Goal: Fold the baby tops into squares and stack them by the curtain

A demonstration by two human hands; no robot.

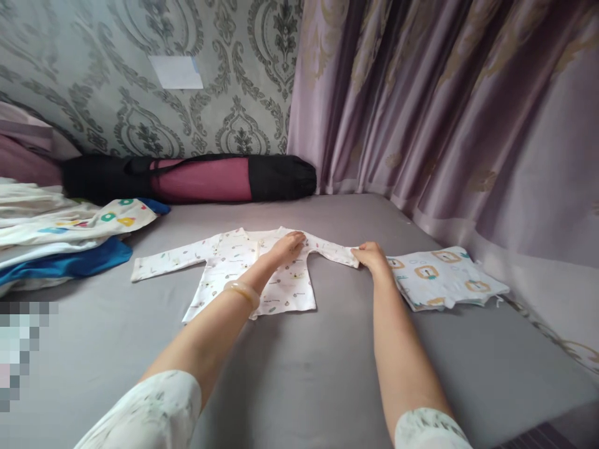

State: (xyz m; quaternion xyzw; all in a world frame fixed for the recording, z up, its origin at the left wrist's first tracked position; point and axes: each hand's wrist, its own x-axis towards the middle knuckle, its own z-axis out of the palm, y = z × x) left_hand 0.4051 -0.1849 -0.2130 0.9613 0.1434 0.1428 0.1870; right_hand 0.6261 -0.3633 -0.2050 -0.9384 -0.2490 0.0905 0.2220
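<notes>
A small white baby shirt [234,265] with a scattered print lies spread flat, its two sleeves stretched out to the sides. My left hand [286,247] rests flat on its chest near the right shoulder, fingers extended, and my forearm covers part of the front. At the end of the right sleeve, my right hand [370,254] pinches the cuff between thumb and fingers. Just beyond that hand lies a folded white cloth [449,277] with orange lion-like prints.
The shirt lies on a grey bed sheet [299,386]. To the left is a pile of clothes [70,231], white and blue. A long black and maroon bag [201,179] lies along the patterned wall. Purple curtains [421,93] hang at the right.
</notes>
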